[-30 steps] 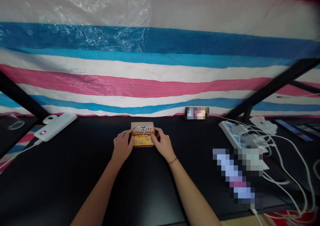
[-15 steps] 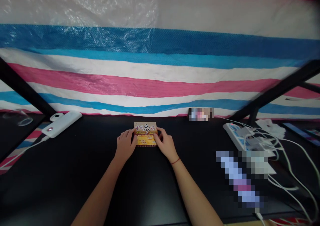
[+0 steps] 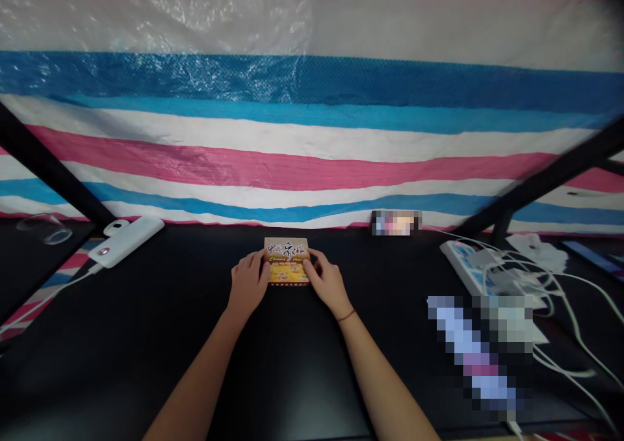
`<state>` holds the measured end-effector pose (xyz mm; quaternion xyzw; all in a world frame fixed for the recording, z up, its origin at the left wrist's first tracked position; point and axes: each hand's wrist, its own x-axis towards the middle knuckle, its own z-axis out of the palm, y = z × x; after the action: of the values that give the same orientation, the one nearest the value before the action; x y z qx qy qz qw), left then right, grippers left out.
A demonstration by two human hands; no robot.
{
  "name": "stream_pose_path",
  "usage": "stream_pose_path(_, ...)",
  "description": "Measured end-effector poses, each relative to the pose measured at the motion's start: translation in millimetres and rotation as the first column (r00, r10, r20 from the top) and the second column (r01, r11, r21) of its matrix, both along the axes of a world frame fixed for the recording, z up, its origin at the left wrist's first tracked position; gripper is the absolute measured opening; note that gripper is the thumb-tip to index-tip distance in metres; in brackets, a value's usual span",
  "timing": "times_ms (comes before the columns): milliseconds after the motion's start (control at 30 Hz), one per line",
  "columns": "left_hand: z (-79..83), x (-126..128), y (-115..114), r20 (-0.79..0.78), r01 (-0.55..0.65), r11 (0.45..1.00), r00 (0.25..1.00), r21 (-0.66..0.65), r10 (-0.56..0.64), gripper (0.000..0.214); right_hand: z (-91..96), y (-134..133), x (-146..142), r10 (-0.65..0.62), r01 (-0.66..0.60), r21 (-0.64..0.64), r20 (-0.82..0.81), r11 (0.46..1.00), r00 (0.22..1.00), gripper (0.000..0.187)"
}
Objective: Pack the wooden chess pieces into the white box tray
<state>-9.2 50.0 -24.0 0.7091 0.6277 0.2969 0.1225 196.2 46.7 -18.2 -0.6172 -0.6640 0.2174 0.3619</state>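
A small Chinese chess box [image 3: 287, 262], yellow and brown with printed lettering, lies on the black table [image 3: 292, 363]. My left hand [image 3: 249, 278] grips its left side, thumb along the near left edge. On the opposite side my right hand [image 3: 329, 281] holds the box, its thumb resting on the right edge. A thin red cord circles the right wrist. The box's side faces are partly hidden by my fingers.
A white power bank [image 3: 127, 242] with a cable lies at the left, near a clear glass [image 3: 51, 229]. At the right are a power strip [image 3: 463, 265] with tangled white cables and a blurred-out phone-like object [image 3: 472, 353]. A striped plastic sheet [image 3: 312, 168] hangs behind.
The whole view has shifted slightly, so everything appears a little further right. Both hands keep the same hold on the chess box.
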Motion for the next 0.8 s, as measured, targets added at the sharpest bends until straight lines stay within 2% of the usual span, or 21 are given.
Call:
stream_pose_path(133, 2.1, -13.5, 7.0, 0.037, -0.060, 0.997, 0.998, 0.048, 0.058, 0.035, -2.0, 2.2, 10.2, -0.051, 0.055, 0.057, -0.059, 0.997, 0.997, 0.034)
stream_pose_path(267, 4.7, -32.4, 13.8, -0.172, -0.170, 0.985, 0.972, -0.041, 0.160, 0.034, -7.5, 6.2, 22.9, -0.146, 0.134, 0.089, 0.145, 0.987, 0.979, 0.027)
stream_pose_path(433, 6.2, -35.4, 12.2, -0.262, -0.159, 0.985, 0.955, -0.065, 0.137, 0.028, -10.4, 5.7, 22.1, -0.129, 0.114, 0.062, 0.348, 0.991, 0.929, 0.019)
stream_pose_path(800, 11.5, -30.4, 9.0, -0.312, -0.160, 0.983, 0.942, -0.091, 0.125, 0.025, -7.6, 3.7, 19.2, -0.129, 0.129, 0.024, 0.340, 0.991, 0.931, 0.016)
